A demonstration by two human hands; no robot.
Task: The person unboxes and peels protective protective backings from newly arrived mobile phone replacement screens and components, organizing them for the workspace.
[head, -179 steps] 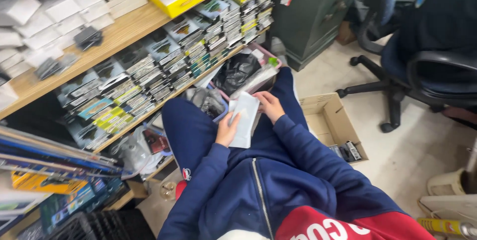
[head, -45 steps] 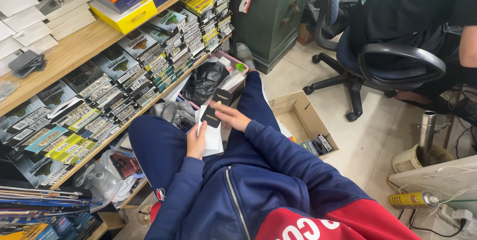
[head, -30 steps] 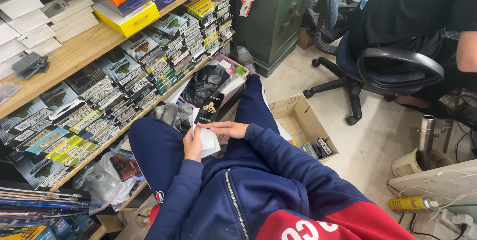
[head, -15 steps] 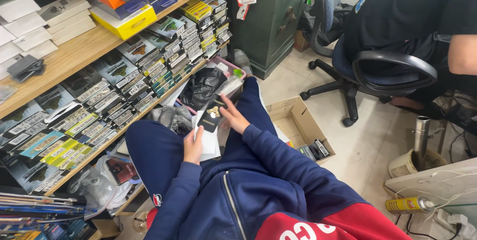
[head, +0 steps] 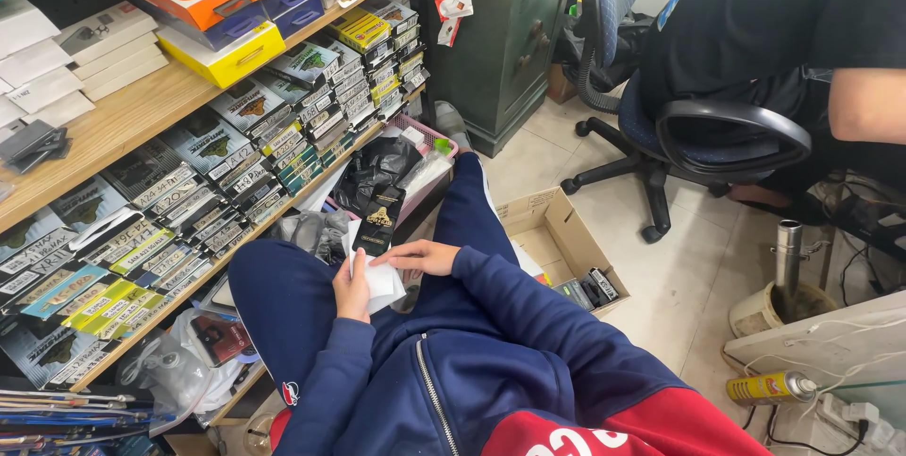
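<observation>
I sit on the floor with my legs in blue trousers stretched out. My left hand [head: 352,288] grips a stack of flat packets: white packets [head: 380,278] under a black packet with a gold mark [head: 379,220] that sticks up above them. My right hand [head: 418,257] rests flat on the white packets, fingers pointing left and touching the stack just below the black one.
Wooden shelves [head: 123,126] on the left hold rows of small packaged boxes and coloured cartons. A pink basket [head: 436,146] with black bags lies past my knees. An open cardboard box [head: 557,229] sits right of my leg. Another person occupies a wheeled office chair [head: 717,140]. A spray can [head: 769,387] lies at the lower right.
My right hand has dropped from the upper part of the black packet to lie across the white packets. Six seconds ago both hands held only a white packet.
</observation>
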